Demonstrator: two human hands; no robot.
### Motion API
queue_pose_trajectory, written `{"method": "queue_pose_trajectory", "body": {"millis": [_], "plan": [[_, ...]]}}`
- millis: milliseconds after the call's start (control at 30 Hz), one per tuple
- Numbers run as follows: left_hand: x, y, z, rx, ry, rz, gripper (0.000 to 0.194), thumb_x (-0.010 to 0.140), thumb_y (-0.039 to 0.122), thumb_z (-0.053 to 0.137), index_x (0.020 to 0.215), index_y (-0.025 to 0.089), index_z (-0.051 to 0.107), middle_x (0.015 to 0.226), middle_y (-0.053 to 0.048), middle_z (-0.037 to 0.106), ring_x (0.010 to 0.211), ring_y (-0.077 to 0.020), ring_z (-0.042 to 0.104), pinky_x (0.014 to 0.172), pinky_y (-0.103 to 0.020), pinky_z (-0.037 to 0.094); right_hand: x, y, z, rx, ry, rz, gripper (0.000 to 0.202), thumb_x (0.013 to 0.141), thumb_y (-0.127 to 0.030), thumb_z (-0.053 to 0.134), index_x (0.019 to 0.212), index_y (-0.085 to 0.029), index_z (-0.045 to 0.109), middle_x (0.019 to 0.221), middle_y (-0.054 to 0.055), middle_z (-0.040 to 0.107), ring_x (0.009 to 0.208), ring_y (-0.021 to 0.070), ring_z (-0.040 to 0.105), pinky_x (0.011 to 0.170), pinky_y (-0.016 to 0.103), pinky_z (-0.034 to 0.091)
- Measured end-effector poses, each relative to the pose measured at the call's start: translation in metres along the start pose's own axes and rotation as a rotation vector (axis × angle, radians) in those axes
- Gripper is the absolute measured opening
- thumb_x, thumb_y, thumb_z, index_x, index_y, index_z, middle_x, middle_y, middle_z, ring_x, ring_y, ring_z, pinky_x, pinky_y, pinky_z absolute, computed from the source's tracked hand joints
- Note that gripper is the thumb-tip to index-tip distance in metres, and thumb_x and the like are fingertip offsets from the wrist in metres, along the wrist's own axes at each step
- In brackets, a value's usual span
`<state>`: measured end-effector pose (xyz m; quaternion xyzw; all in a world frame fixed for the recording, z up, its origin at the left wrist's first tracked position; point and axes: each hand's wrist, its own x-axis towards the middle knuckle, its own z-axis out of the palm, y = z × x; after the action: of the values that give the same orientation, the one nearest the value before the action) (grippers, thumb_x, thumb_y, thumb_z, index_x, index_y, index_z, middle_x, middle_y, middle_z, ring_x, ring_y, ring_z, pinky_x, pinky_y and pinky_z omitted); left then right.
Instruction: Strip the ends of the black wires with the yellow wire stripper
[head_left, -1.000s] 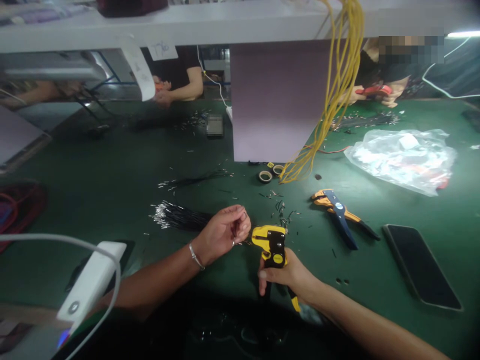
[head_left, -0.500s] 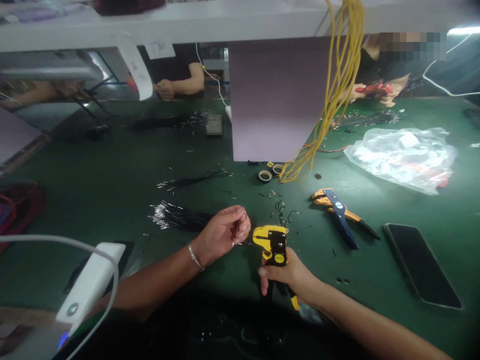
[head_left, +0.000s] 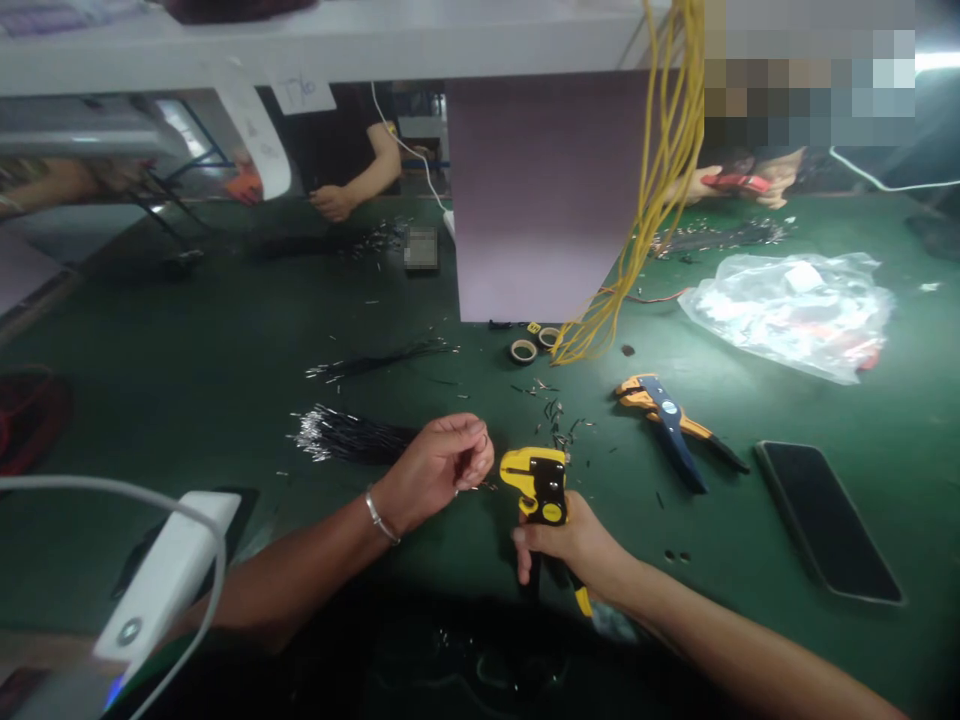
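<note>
My left hand [head_left: 442,462] is closed in a pinch beside a bundle of black wires [head_left: 352,435] with bright silvery ends. Whatever its fingertips hold is too small and hidden to make out. My right hand [head_left: 574,545] is wrapped round the handles of a yellow and black wire stripper [head_left: 544,480], held upright, its jaws pointing left toward my left fingertips with a small gap between. The jaws show no wire in them. Short black wire scraps [head_left: 556,415] lie scattered just behind the tool.
A second wire stripper [head_left: 670,412], blue and orange, and a phone [head_left: 829,522] lie to the right. Behind are tape rolls [head_left: 523,351], hanging yellow wires [head_left: 664,180] and a clear plastic bag [head_left: 795,310]. A white power strip [head_left: 165,575] sits at left. Co-workers' hands show across the table.
The whole view has shifted slightly, so things appear a little further left. Both my hands keep their grips and nearly the same spacing. A co-worker's hand at the back left has lowered a little.
</note>
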<state>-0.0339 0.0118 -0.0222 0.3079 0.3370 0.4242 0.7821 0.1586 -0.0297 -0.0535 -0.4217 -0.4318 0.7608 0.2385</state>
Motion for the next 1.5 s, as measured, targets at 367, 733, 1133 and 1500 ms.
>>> {"method": "queue_pose_trajectory", "body": {"millis": [367, 733, 1133, 1500], "plan": [[-0.019, 0.008, 0.018, 0.178, 0.117, 0.085, 0.030, 0.079, 0.028, 0.067, 0.057, 0.014, 0.052, 0.047, 0.002, 0.049, 0.042, -0.0057, 0.035, 0.044, -0.022, 0.022, 0.002, -0.003, -0.005, -0.074, 0.059, 0.012, 0.021, 0.070, -0.022, 0.062, 0.050, -0.016, 0.062, 0.045, 0.003, 0.062, 0.048, 0.0135, 0.050, 0.053, 0.026, 0.037], [-0.009, 0.016, 0.006, 0.035, 0.074, 0.129, 0.026, 0.080, 0.025, 0.066, 0.061, 0.014, 0.052, 0.050, 0.002, 0.051, 0.040, -0.0056, 0.038, 0.039, -0.019, 0.025, 0.002, -0.010, -0.010, 0.006, 0.051, -0.015, 0.018, 0.068, -0.030, 0.072, 0.071, -0.017, 0.060, 0.054, 0.003, 0.068, 0.056, 0.0181, 0.062, 0.058, 0.030, 0.043], [-0.004, 0.006, 0.004, -0.079, 0.014, 0.032, 0.024, 0.083, 0.020, 0.060, 0.062, 0.014, 0.049, 0.055, 0.001, 0.050, 0.040, -0.0054, 0.039, 0.038, -0.019, 0.025, 0.001, -0.009, 0.000, 0.004, -0.083, -0.025, 0.022, 0.069, -0.034, 0.072, 0.072, -0.016, 0.060, 0.059, 0.004, 0.069, 0.059, 0.0171, 0.060, 0.061, 0.030, 0.043], [-0.003, 0.001, 0.003, -0.033, 0.043, 0.022, 0.018, 0.082, 0.021, 0.062, 0.067, 0.012, 0.059, 0.073, -0.007, 0.061, 0.057, -0.0087, 0.049, 0.045, -0.019, 0.030, 0.003, -0.002, -0.003, 0.074, -0.077, -0.040, 0.021, 0.069, -0.031, 0.072, 0.076, -0.015, 0.061, 0.062, 0.004, 0.070, 0.061, 0.0175, 0.063, 0.062, 0.029, 0.043]]}}
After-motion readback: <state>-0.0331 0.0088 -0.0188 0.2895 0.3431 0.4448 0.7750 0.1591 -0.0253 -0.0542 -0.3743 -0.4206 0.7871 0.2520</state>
